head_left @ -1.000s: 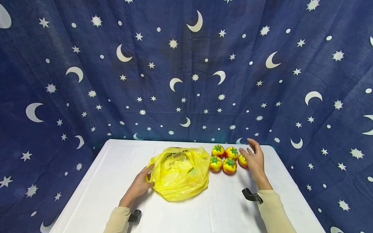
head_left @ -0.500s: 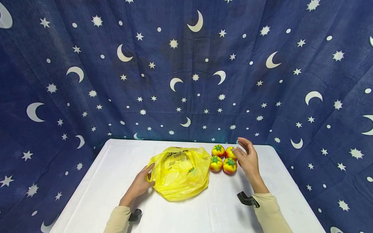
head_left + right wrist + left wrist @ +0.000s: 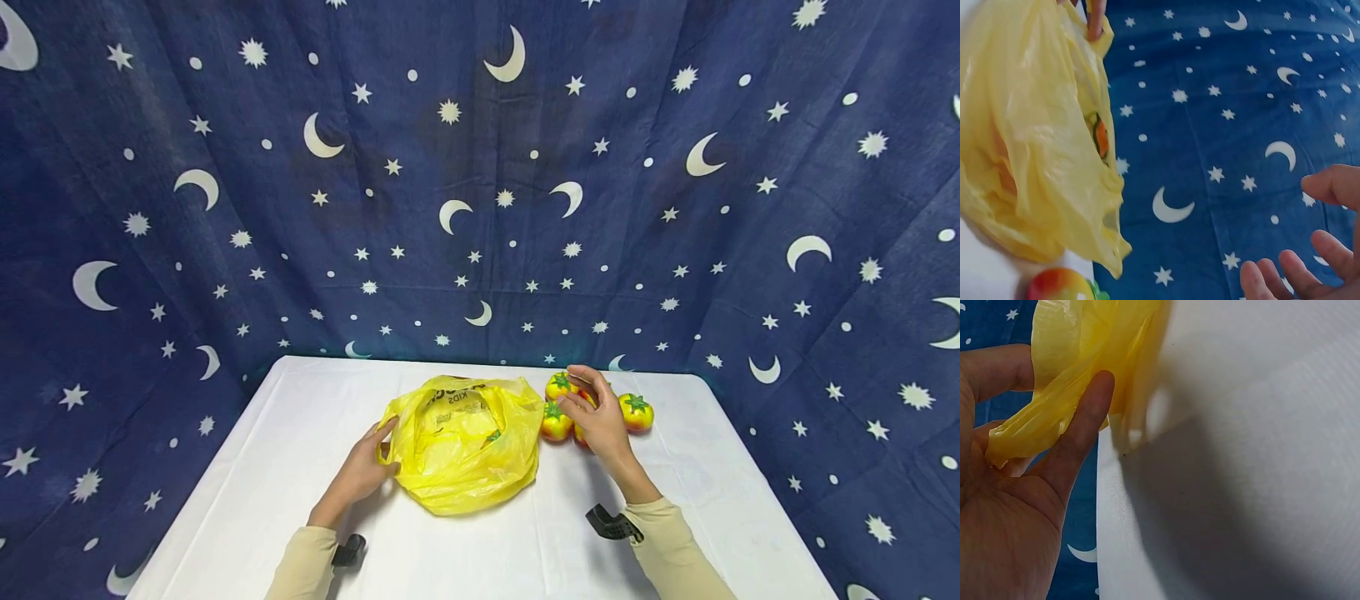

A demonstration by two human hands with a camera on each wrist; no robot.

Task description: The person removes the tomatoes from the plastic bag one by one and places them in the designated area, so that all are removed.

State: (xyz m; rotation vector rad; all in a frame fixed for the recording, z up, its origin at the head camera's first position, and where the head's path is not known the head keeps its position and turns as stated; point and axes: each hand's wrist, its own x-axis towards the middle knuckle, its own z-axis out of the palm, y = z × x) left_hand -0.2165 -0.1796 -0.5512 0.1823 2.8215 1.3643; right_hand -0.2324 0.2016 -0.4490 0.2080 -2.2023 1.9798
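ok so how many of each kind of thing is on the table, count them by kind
yellow plastic bag: 1
tomatoes outside the bag: 4 showing; the right hand may hide more
tomato inside the bag: 1 showing
total: 6

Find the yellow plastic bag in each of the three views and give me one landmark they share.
Head: the yellow plastic bag lies at centre on the white table, the left hand at its left edge.
Left wrist: the bag fills the upper left, a fold of it between the thumb and the fingers.
Right wrist: the bag fills the left side.
Shared landmark: the blue star-and-moon cloth, seen in all three views.
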